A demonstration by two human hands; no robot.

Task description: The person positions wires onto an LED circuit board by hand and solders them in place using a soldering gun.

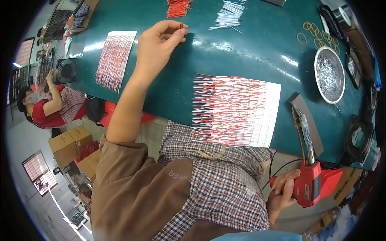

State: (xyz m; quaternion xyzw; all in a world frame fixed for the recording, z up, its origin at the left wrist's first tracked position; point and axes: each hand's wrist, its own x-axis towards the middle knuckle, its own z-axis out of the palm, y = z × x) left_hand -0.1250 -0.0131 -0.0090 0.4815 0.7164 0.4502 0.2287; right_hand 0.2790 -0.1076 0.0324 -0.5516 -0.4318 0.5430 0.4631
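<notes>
My left hand (159, 48) is raised over the green table, thumb and fingers pinched on a short red wire (181, 25), of which only a small end shows. In my right hand (283, 193) is a red soldering gun (309, 186), its metal tip pointing up toward the table's front edge. Between the hands lies a white sheet (273, 108) with rows of red and white wires (225, 110) sticking out past its left side. Just beyond my left hand is a pile of red wires (179, 7). White wires (228, 16) lie loose to the right of that pile.
A second sheet of wires (114, 60) lies at the left. On the right are a metal bowl (329, 76) with silvery bits, rubber bands (319, 36), a dark bar (307, 124) and a black fan (358, 134). A co-worker (52, 104) sits far left, near cardboard boxes (66, 146).
</notes>
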